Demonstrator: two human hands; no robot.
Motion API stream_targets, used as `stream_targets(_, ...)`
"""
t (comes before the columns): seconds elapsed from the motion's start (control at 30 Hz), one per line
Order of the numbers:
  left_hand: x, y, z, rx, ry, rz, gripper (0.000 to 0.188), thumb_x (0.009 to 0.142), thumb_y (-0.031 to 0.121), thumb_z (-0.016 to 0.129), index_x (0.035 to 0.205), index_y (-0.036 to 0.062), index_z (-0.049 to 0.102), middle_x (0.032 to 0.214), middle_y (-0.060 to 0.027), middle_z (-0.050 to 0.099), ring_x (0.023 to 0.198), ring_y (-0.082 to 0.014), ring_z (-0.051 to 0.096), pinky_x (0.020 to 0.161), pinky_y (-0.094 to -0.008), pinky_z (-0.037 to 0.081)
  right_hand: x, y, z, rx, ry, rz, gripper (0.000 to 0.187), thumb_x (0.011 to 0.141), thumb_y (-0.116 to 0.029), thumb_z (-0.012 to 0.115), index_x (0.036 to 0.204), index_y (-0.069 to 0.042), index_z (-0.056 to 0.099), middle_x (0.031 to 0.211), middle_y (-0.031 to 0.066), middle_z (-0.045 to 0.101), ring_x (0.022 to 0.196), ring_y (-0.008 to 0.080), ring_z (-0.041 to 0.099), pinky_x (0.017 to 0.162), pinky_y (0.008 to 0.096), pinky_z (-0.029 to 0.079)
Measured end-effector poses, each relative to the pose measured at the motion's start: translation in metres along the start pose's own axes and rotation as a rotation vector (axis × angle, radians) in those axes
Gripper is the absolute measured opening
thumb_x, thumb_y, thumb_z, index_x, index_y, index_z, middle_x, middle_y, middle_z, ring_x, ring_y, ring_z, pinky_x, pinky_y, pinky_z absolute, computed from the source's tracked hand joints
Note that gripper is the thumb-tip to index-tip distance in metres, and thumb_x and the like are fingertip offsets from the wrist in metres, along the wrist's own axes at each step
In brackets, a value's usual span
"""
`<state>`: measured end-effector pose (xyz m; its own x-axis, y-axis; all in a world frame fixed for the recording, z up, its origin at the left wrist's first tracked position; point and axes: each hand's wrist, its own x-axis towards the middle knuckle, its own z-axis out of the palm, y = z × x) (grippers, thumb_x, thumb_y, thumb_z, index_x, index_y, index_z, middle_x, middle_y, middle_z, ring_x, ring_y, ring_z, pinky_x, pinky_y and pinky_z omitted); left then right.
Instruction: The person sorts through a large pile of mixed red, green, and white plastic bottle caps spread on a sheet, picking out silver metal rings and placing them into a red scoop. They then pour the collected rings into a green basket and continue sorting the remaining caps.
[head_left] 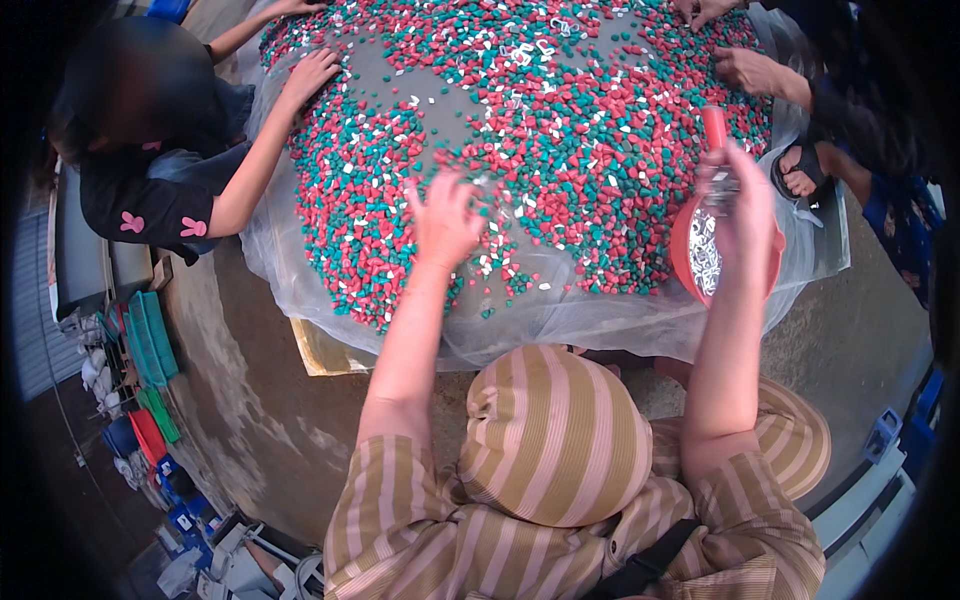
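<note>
A broad layer of small red and green pieces (600, 170), with white bits scattered through it, covers the sheet-draped table in front of me. My left hand (447, 218) is over the near middle of the layer, fingers apart, with blurred pieces beside the fingertips. At the right edge of the table sits a red bowl (684, 250) with many small white pieces (704, 258) in it. Above the bowl is my right hand (745, 205), smeared by motion; a greyish blur shows at its fingers. Just beyond them a red cylindrical handle (714, 127) sticks up.
A person in a black top (150, 190) reaches onto the table from the left; another person's hand (750, 72) works at the far right. Thin translucent sheeting (560, 325) hangs over the near edge. Green crates (150, 338) stand on the floor at left.
</note>
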<state>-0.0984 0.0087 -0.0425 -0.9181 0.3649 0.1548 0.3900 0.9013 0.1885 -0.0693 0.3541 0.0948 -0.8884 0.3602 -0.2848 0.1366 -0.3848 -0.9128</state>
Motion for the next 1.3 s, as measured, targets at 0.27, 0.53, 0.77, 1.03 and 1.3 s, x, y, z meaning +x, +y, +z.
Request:
stream_targets(0.27, 0.034, -0.02, -0.006, -0.094, 0.294, -0.209, 0.032, 0.078, 0.025, 0.066, 0.104, 0.0099, 0.058, 0.12, -0.0125, 0.049, 0.118, -0.0301, 0.042, 0.102, -0.0589, 0.022, 0.021, -0.016, -0.1, -1.219, 0.251, -0.081, 0.036, 0.083, -0.037, 0.064, 0.09, -0.002, 0.067, 0.066, 0.007, 0.063, 0.066, 0.0196, 0.061, 0.061, 0.0307, 0.045)
stream_targets(0.53, 0.027, 0.056, 0.026, -0.168, 0.106, 0.235, 0.03, 0.079, 0.027, 0.061, 0.104, 0.0113, 0.056, 0.116, -0.0071, 0.052, 0.119, -0.0259, 0.042, 0.103, -0.054, 0.025, -0.004, 0.04, 0.023, -1.223, -0.133, -0.589, 0.028, 0.075, -0.023, 0.069, 0.095, -0.002, 0.065, 0.091, 0.0153, 0.064, 0.09, 0.0301, 0.06, 0.082, 0.039, 0.046)
stream_targets(0.77, 0.052, -0.069, 0.01, 0.399, 0.052, -0.169, 0.029, 0.08, 0.024, 0.06, 0.105, 0.0107, 0.055, 0.118, -0.0067, 0.051, 0.118, -0.0239, 0.042, 0.104, -0.0568, 0.022, -0.033, 0.166, 0.068, -1.506, -0.829, -0.826, 0.027, 0.083, -0.023, 0.054, 0.108, -0.016, 0.062, 0.125, 0.006, 0.05, 0.126, 0.0236, 0.037, 0.107, 0.0526, 0.022)
stream_targets(1.03, 0.201, -0.012, 0.021, -0.113, 0.077, -0.012, 0.044, 0.083, 0.021, 0.058, 0.126, 0.0169, 0.05, 0.136, -0.0103, 0.04, 0.128, -0.0286, 0.032, 0.102, -0.0602, 0.025, 0.023, 0.148, 0.049, -1.616, -0.463, -0.758, 0.032, 0.078, -0.025, 0.065, 0.109, -0.021, 0.061, 0.129, 0.0009, 0.048, 0.128, 0.0214, 0.036, 0.109, 0.0566, 0.014)
stream_targets(1.3, 0.226, 0.044, 0.035, 0.063, -0.223, 0.002, 0.042, 0.09, 0.041, 0.048, 0.132, 0.0338, 0.044, 0.143, -0.003, 0.033, 0.133, -0.0338, 0.025, 0.099, -0.0625, 0.028, 0.046, 0.14, 0.063, -1.639, -0.201, -0.692, 0.027, 0.076, -0.025, 0.065, 0.103, -0.019, 0.062, 0.129, 0.0016, 0.048, 0.125, 0.0234, 0.039, 0.107, 0.0601, 0.016)
